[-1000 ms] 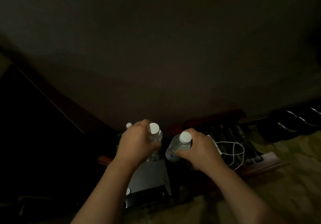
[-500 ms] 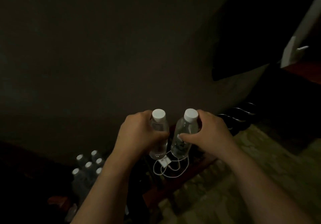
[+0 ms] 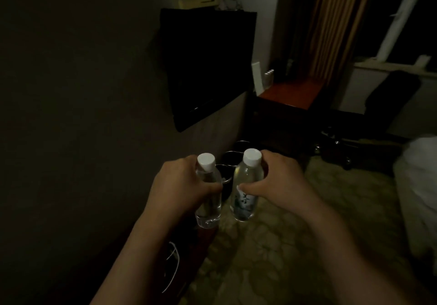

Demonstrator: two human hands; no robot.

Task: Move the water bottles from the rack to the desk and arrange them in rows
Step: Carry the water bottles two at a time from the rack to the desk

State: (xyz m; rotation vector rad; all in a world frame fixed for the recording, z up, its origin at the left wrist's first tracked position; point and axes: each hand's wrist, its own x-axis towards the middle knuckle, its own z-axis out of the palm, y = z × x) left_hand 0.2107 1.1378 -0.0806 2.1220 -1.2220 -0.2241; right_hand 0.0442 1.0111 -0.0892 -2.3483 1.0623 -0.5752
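My left hand (image 3: 182,186) grips a clear water bottle (image 3: 209,206) with a white cap, held upright in the air. Beside it my right hand (image 3: 279,184) grips a second clear bottle (image 3: 246,186) with a white cap and a printed label. The two bottles are close together, a small gap between them. The reddish wooden desk (image 3: 293,94) stands far ahead at the right, against the wall. Several white-capped bottles (image 3: 269,77) stand at its back left. The rack's dark edge (image 3: 203,238) shows just below the left bottle.
A dark TV screen (image 3: 208,68) hangs on the wall ahead. Wire rings (image 3: 233,156) of a stand sit low by the wall behind the bottles. A white cable (image 3: 173,269) lies at lower left. A black chair (image 3: 378,115) is by the desk, white bedding (image 3: 418,186) at right. Patterned carpet (image 3: 272,245) covers the floor.
The view has swung right, away from the rack and its bottles, toward the TV and the desk. Both hands still hold their bottles, now upright and side by side.
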